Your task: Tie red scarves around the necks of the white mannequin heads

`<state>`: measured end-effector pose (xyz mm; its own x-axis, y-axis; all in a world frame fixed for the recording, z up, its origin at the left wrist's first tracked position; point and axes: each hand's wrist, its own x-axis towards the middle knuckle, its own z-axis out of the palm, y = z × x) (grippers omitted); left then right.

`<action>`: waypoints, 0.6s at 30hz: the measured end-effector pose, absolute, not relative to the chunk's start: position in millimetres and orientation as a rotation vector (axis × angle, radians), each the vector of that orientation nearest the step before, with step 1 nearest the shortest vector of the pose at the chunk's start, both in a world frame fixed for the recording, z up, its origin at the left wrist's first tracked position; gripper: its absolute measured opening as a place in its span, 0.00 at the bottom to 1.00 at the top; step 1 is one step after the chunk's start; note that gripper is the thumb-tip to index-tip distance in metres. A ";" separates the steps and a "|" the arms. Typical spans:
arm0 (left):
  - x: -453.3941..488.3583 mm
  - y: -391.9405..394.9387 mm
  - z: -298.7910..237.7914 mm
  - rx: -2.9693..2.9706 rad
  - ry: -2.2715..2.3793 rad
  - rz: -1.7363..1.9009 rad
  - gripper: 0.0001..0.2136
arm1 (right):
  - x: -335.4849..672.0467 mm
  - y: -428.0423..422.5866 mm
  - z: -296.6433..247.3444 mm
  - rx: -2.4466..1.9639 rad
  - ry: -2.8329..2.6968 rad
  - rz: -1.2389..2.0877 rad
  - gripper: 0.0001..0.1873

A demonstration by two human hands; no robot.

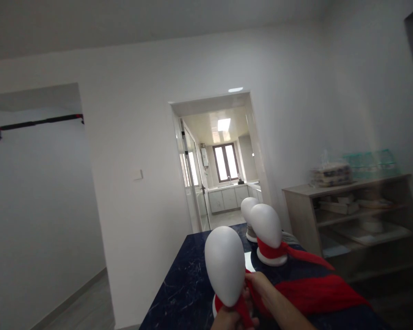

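Note:
Three white foam mannequin heads stand on a dark blue marbled table [186, 284]. The nearest head [225, 266] has a red scarf [313, 293] around its neck. My right hand [261, 288] grips the red cloth beside the neck, and the scarf trails off to the right over the table. My left hand [229, 320] shows only partly at the bottom edge and holds the cloth under the head's neck. A second head [266, 227] behind wears a tied red scarf [289, 252]. The third head [248, 208] is half hidden behind it.
A wooden shelf unit [358, 220] with stacked items and a green wire basket [370, 162] stands at the right wall. An open doorway [223, 174] leads to a lit kitchen. A wide opening with a black-and-red rod [37, 123] lies at the left.

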<state>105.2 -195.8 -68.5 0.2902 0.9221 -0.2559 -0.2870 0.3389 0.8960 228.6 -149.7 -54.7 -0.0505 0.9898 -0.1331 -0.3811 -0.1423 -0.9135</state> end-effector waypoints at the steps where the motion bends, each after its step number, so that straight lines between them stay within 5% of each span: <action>1: 101.9 -199.7 -67.4 0.906 0.891 0.955 0.33 | 228.4 -154.3 -55.8 -1.021 -0.875 1.440 0.14; 4: 93.0 -210.1 -65.7 0.981 0.918 0.907 0.29 | 237.5 -175.1 -59.6 -1.081 -0.949 1.286 0.12; 10: 96.1 -219.4 -53.3 1.037 1.023 0.866 0.22 | 320.9 -244.5 -48.4 -1.370 -1.380 1.138 0.29; 18: 88.0 -223.0 -30.5 1.057 1.013 0.804 0.15 | 320.6 -271.8 -41.3 -1.297 -1.238 0.823 0.11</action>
<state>88.0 -223.0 -30.5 0.3412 0.9008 -0.2685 -0.0574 0.3051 0.9506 320.6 -271.8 -41.3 0.2100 0.9578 0.1963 0.1903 0.1569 -0.9691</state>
